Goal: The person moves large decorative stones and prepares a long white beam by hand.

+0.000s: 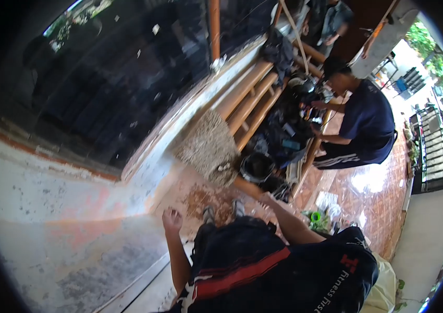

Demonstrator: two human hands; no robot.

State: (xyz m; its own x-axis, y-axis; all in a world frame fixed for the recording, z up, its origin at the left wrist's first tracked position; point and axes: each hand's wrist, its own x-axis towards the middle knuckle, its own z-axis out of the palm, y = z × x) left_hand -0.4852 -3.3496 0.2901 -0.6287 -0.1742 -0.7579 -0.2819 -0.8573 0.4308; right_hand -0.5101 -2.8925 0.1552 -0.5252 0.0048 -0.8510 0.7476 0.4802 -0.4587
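My left hand is raised beside the plastered wall, its fingers loosely bent and apart, with nothing in them. Close to the rounded end of a wooden rail is my right hand, small and blurred, its fingers not clearly showing. A rough, crusted grey-brown slab leans between the window ledge and the wooden bench. Just past my right hand stands a dark bucket. My shoes are on a floor patch strewn with brown debris.
A person in a dark shirt bends over the bench, both hands among tools and dark bags. Another person stands farther back. A green ring-shaped item and plastic lie on the tiled floor. A dark window fills the left.
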